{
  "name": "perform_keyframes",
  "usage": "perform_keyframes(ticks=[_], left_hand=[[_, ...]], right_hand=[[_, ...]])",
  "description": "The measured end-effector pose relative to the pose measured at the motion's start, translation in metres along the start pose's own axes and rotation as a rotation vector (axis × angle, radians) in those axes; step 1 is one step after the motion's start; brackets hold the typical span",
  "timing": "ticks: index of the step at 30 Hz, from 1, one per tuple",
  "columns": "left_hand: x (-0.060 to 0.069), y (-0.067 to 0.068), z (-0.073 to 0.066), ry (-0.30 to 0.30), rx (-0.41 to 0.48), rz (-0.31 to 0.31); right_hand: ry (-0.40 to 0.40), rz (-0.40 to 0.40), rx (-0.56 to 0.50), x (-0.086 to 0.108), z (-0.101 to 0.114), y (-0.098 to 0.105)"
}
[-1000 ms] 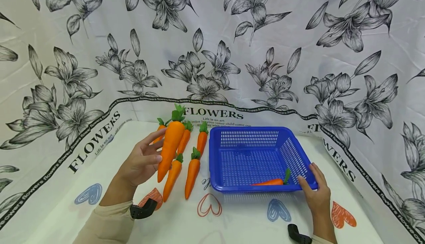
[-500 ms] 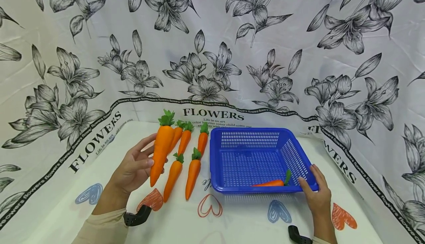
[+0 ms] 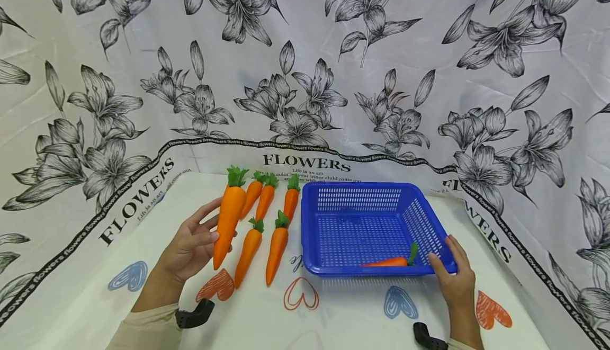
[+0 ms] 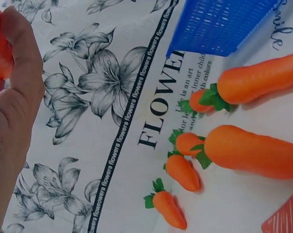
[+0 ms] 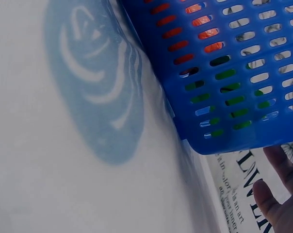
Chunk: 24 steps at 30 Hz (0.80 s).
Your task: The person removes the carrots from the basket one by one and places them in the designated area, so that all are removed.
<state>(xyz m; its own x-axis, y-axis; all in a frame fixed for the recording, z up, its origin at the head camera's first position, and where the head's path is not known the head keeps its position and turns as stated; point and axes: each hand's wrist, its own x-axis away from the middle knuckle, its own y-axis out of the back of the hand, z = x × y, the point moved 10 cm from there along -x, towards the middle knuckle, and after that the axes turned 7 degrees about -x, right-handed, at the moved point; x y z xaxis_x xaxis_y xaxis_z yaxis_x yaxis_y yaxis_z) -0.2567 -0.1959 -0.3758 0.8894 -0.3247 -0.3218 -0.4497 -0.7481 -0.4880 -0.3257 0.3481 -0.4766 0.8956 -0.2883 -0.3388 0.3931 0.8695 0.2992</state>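
Observation:
In my left hand (image 3: 190, 247) I hold a thick orange carrot (image 3: 230, 220) with a green leafy top. It is raised and tilted, top away from me. More carrots lie on the cloth just right of it, including a front pair, one carrot (image 3: 249, 254) beside another carrot (image 3: 277, 252). The left wrist view shows a smaller carrot (image 4: 169, 209) lying at the back. My right hand (image 3: 455, 276) holds the near right corner of a blue plastic basket (image 3: 378, 271), thumb at the rim. Inside, along the front wall, lies a single carrot (image 3: 388, 262), partly hidden by the rim.
A white cloth (image 3: 343, 313) printed with hearts covers the table. Behind and at the sides rises a flower-printed curtain (image 3: 305, 37). Black wrist devices sit on both arms, such as the left device (image 3: 194, 314).
My left hand has moved left and slightly lower with the carrot, uncovering more of the carrots behind it. The right hand and basket have stayed put.

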Motion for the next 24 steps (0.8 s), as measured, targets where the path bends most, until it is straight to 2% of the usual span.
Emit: perform_keyframes(ticks=[6, 10, 20, 24], left_hand=[[0.006, 0.015, 0.005, 0.009, -0.020, -0.038], [0.009, 0.032, 0.012, 0.022, -0.047, -0.092], [0.024, 0.080, 0.039, 0.147, -0.165, -0.305], [0.031, 0.098, 0.050, 0.221, -0.225, -0.412]], right_hand=[[0.000, -0.005, 0.005, 0.001, 0.000, 0.000], [0.003, -0.003, 0.006, 0.001, 0.001, 0.000], [-0.005, -0.005, 0.010, 0.000, 0.000, 0.001], [-0.002, -0.002, 0.007, 0.001, 0.001, 0.000]])
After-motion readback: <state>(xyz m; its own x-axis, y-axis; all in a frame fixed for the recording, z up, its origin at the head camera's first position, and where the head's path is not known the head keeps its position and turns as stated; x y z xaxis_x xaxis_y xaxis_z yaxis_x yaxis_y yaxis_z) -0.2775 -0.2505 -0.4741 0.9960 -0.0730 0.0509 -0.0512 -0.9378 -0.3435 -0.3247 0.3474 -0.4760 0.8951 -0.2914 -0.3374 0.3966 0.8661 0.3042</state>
